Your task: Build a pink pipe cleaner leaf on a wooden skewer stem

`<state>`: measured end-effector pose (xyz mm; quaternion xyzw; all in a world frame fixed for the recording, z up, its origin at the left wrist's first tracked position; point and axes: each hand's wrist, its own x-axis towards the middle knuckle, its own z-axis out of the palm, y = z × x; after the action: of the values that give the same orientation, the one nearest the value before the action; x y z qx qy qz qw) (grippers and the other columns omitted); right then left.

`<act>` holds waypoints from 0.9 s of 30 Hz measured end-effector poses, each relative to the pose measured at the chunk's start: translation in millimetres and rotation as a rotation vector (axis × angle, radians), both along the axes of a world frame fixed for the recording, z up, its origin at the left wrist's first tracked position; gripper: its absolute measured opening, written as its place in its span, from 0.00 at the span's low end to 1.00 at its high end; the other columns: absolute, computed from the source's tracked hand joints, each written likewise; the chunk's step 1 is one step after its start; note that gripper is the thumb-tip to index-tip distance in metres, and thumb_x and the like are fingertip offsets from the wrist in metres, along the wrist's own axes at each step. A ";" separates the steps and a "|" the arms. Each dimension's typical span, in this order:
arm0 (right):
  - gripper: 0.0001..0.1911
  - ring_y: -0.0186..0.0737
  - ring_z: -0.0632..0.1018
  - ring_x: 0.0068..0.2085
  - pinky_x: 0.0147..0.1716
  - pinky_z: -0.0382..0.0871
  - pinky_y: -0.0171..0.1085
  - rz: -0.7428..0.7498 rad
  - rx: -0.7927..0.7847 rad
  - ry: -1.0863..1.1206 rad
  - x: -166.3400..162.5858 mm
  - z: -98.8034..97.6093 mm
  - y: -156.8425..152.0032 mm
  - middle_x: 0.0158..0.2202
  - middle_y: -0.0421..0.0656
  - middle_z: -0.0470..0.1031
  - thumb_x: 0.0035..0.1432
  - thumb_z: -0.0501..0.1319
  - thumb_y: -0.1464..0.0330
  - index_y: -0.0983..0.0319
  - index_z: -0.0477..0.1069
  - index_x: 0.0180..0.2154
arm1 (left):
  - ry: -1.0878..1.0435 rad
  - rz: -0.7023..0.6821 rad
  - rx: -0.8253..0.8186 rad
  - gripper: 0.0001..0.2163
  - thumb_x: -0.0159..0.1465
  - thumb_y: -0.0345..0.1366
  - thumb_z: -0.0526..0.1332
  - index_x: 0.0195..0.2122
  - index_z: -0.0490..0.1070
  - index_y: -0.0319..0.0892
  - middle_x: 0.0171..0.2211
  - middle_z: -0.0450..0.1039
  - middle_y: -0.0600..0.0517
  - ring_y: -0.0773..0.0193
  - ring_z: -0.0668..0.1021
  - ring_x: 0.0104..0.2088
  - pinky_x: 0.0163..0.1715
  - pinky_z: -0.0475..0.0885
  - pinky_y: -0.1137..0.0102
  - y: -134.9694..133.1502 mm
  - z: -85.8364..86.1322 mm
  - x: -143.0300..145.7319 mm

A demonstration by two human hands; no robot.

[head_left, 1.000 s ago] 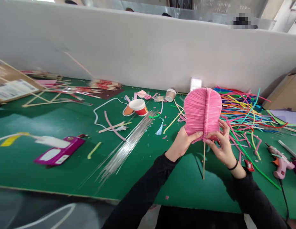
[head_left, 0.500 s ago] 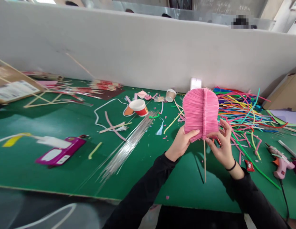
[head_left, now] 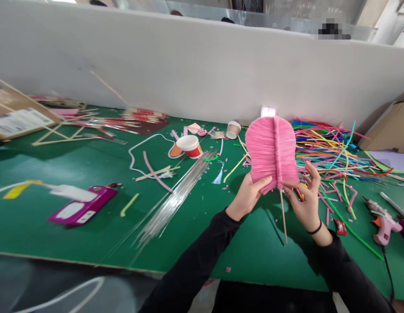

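Note:
I hold a pink fan-shaped piece (head_left: 270,150) made of pink pipe cleaners wound on a thin wooden stick (head_left: 283,215). My left hand (head_left: 246,198) grips its lower left edge, thumb in front. On the lower right edge by the stick my right hand (head_left: 304,200) pinches with fingers partly spread. The stick hangs down between my hands above the green table (head_left: 74,169). The piece tilts a little to the left at the top.
A heap of coloured pipe cleaners (head_left: 329,152) lies right of my hands. A pink glue gun (head_left: 382,221) lies at the far right. A bundle of thin silver wires (head_left: 172,200), a red-white paper cup (head_left: 190,146), a magenta box (head_left: 83,208) and wooden sticks (head_left: 61,132) lie left.
The pink piece has tilted and shifted slightly left, and its stick end has swung right. My right fingers have opened out a little.

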<state>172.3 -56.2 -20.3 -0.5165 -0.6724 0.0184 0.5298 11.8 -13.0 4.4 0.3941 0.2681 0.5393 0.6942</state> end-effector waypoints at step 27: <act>0.16 0.30 0.80 0.28 0.29 0.76 0.28 0.369 -0.516 1.298 -9.4 16.1 5.8 0.29 0.35 0.81 0.42 0.77 0.62 0.57 0.77 0.33 | 0.491 0.041 0.308 0.11 0.58 0.42 0.68 0.32 0.75 0.38 0.28 0.77 0.49 0.61 0.77 0.30 0.36 0.73 0.65 -3.2 -0.2 -4.7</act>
<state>162.9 -50.3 -4.1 -0.3882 -0.2727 0.5689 0.6717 7.1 -16.2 4.1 0.6081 0.3508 0.4763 0.5295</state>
